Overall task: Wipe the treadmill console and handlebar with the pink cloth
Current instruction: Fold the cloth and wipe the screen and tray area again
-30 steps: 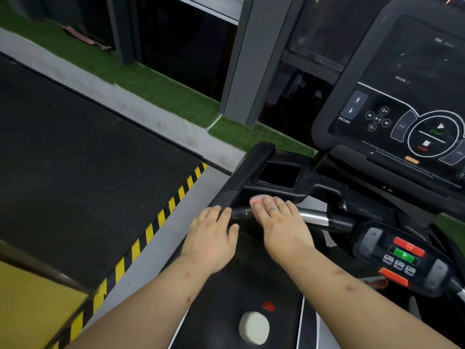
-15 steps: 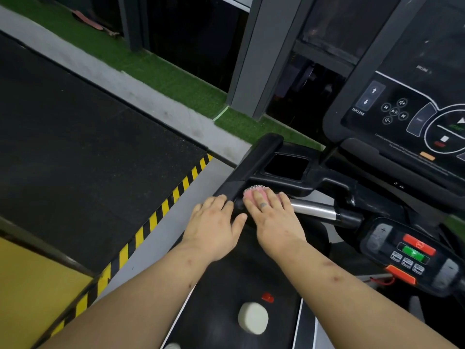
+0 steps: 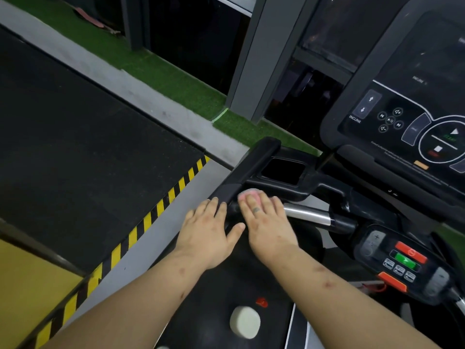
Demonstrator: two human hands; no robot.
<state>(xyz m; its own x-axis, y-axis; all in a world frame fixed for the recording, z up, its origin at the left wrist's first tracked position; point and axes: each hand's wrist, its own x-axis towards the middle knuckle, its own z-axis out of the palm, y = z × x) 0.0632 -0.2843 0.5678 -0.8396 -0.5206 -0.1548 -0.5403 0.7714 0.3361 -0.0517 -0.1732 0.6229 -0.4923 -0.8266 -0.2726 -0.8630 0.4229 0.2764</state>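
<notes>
Lower centre of frame: pale rounded object (image 3: pixel 245 322) lay on the dark treadmill deck (image 3: pixel 219 298). Above it, both hands sat side by side at mid-frame. Left hand (image 3: pixel 208 238) lay flat, fingers straight, tips on the black end of the handlebar (image 3: pixel 307 214). Right hand (image 3: pixel 266 222) also flat, fingers extended, pressing the pink cloth (image 3: pixel 247 193) onto the bar; only the cloth's far edge showed past the fingertips, likely bunched beneath. Chrome section of the bar ran right of that hand. Small button panel (image 3: pixel 402 260) lower right. Console (image 3: pixel 415 109) upper right, screen dark. Hazard stripe (image 3: pixel 141 230) crossed the floor at left.
</notes>
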